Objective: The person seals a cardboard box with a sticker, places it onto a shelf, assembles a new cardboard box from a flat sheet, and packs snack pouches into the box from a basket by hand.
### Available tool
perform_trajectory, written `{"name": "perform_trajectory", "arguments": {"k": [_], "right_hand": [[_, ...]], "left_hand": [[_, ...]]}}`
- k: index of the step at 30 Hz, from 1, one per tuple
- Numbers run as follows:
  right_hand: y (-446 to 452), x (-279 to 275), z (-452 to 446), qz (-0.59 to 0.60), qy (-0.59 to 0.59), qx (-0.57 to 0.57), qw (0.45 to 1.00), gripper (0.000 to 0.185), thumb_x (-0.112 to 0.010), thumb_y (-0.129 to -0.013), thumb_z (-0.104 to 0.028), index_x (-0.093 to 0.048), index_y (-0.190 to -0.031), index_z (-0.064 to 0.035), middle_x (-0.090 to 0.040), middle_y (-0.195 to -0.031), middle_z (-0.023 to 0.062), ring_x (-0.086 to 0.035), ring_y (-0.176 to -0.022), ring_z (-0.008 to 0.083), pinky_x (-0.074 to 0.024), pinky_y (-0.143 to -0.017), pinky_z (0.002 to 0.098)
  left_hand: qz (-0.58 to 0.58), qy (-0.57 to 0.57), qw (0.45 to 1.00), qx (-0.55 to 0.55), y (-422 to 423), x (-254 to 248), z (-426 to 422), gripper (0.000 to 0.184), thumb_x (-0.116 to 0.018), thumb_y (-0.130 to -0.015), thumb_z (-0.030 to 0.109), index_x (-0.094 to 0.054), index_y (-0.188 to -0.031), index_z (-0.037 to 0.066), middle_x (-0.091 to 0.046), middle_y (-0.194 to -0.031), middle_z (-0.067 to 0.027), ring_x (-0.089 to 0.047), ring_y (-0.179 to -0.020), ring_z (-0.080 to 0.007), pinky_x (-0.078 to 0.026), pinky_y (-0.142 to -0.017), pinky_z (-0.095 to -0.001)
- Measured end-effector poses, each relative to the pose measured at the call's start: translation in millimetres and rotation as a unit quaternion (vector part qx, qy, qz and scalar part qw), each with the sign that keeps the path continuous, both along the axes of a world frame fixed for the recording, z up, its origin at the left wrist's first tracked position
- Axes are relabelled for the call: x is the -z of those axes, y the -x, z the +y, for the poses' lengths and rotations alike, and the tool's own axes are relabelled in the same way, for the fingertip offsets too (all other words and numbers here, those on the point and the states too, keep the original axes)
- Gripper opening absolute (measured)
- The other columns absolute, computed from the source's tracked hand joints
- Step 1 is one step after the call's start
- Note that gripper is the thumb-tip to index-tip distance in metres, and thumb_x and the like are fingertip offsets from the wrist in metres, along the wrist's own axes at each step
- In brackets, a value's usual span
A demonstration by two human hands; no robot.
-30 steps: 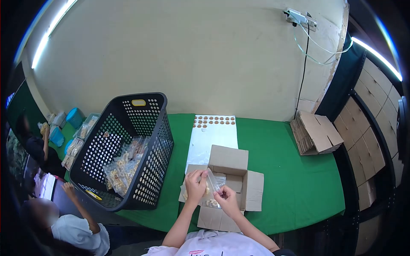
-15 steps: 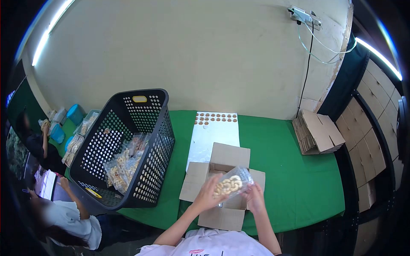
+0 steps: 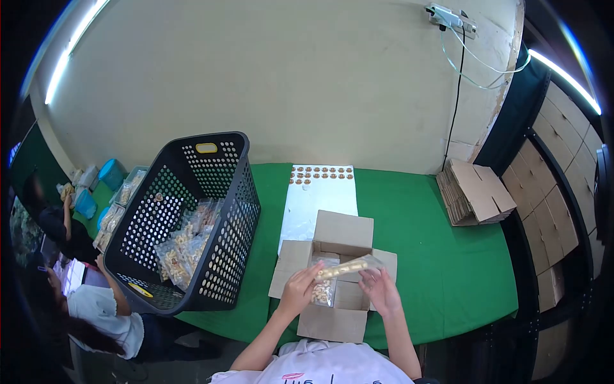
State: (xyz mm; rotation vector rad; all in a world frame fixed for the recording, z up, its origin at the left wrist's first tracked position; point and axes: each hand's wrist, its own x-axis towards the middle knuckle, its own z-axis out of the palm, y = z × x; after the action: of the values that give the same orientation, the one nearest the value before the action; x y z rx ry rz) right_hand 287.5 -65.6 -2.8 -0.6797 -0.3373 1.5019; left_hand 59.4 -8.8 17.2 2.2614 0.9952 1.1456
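Note:
A clear bag of pale ring-shaped snacks [image 3: 345, 269] hangs level above an open cardboard box [image 3: 341, 325]. My left hand [image 3: 299, 289] pinches the bag's left end. At its other end, my right hand [image 3: 382, 291] has thumb and fingers closed on the clear plastic edge. Inside the box, toward its left side, lies another snack bag [image 3: 323, 292]. The box's flaps are folded outward. Behind it, a white sheet [image 3: 320, 208] carries rows of round stickers [image 3: 323, 169] at its far end.
A large dark perforated basket [image 3: 236, 243] with several snack bags [image 3: 185, 249] stands left. Flattened cardboard boxes [image 3: 476, 192] are stacked at right on the green-covered table [image 3: 448, 275]. Two people [image 3: 105, 313] [image 3: 57, 217], blue containers [image 3: 110, 174] and bagged snacks [image 3: 131, 185] are at far left.
The bag was lifted from the box area, turned, and is now tilted nearly edge-on between my hands. A bag now shows inside the box. The nearer person at left has shifted.

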Motion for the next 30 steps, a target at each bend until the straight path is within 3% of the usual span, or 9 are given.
{"name": "perform_trajectory", "arguments": {"k": [3,6,9,12,15,21,30], "right_hand": [[16,2,-6,-0.064,-0.011,-0.026,0.998,0.046,-0.057,-0.086,-0.028,-0.037,-0.126,-0.0165,-0.041,-0.127,0.0103,-0.049,-0.109,0.0256,-0.039,-0.092,0.0435],[29,11,-8,-0.054,-0.003,-0.048,0.997,0.044,-0.06,-0.085,-0.022,-0.04,-0.123,-0.0132,-0.047,-0.122,0.0106,-0.053,-0.103,0.0239,-0.0412,-0.09,0.0401],[32,13,1,-0.083,0.001,-0.058,0.995,0.036,-0.06,-0.085,-0.018,-0.046,-0.117,-0.0075,-0.055,-0.112,0.0094,-0.056,-0.098,0.0203,-0.0433,-0.086,0.0363],[41,-8,7,-0.109,0.007,0.007,0.994,0.022,-0.06,-0.085,-0.014,-0.054,-0.103,-0.0025,-0.061,-0.097,0.006,-0.058,-0.087,0.0129,-0.0471,-0.079,0.0281],[37,-5,12,-0.169,-0.016,0.012,0.985,0.022,-0.06,-0.085,-0.015,-0.056,-0.103,-0.0031,-0.06,-0.099,0.0061,-0.058,-0.089,0.0118,-0.0468,-0.079,0.0286],[54,-39,11,-0.137,-0.019,0.026,0.99,0.028,-0.062,-0.084,-0.019,-0.057,-0.105,-0.002,-0.062,-0.097,0.0043,-0.058,-0.092,0.0131,-0.0453,-0.081,0.0275],[47,-14,15,-0.25,-0.02,-0.104,0.962,0.032,-0.065,-0.081,-0.02,-0.057,-0.106,-0.0016,-0.062,-0.099,0.0047,-0.058,-0.092,0.0114,-0.0449,-0.081,0.0267]], "left_hand": [[-0.037,0.163,0.986,-0.013,5,9,-3,0.034,-0.056,-0.08,0.003,-0.054,-0.114,0.004,-0.062,-0.105,-0.0119,-0.063,-0.085,-0.0223,-0.049,-0.076,-0.0321],[-0.033,0.317,0.947,-0.029,4,-6,-13,0.025,-0.056,-0.086,0.011,-0.055,-0.108,0.0,-0.064,-0.099,-0.0127,-0.062,-0.081,-0.0144,-0.048,-0.071,-0.0261],[-0.269,0.36,0.892,0.052,-4,21,-17,0.026,-0.056,-0.088,0.016,-0.055,-0.107,-0.003,-0.062,-0.099,-0.0105,-0.059,-0.085,-0.0114,-0.048,-0.072,-0.0239],[-0.326,0.417,0.847,0.056,-7,27,-22,0.028,-0.056,-0.088,0.016,-0.054,-0.107,-0.004,-0.06,-0.101,-0.0081,-0.06,-0.088,-0.0137,-0.049,-0.074,-0.0252],[-0.392,0.48,0.783,0.06,-11,15,-24,0.031,-0.058,-0.086,0.016,-0.053,-0.109,-0.004,-0.06,-0.102,-0.0087,-0.059,-0.092,-0.0131,-0.05,-0.078,-0.0267],[-0.335,0.48,0.808,0.07,-13,7,-22,0.03,-0.061,-0.085,0.019,-0.057,-0.106,-0.002,-0.061,-0.097,-0.0083,-0.061,-0.086,-0.0142,-0.051,-0.077,-0.0278],[-0.3,0.559,0.767,0.097,-9,16,-20,0.029,-0.062,-0.084,0.021,-0.058,-0.098,-0.004,-0.062,-0.091,-0.0078,-0.061,-0.078,-0.0113,-0.052,-0.07,-0.0243]]}}
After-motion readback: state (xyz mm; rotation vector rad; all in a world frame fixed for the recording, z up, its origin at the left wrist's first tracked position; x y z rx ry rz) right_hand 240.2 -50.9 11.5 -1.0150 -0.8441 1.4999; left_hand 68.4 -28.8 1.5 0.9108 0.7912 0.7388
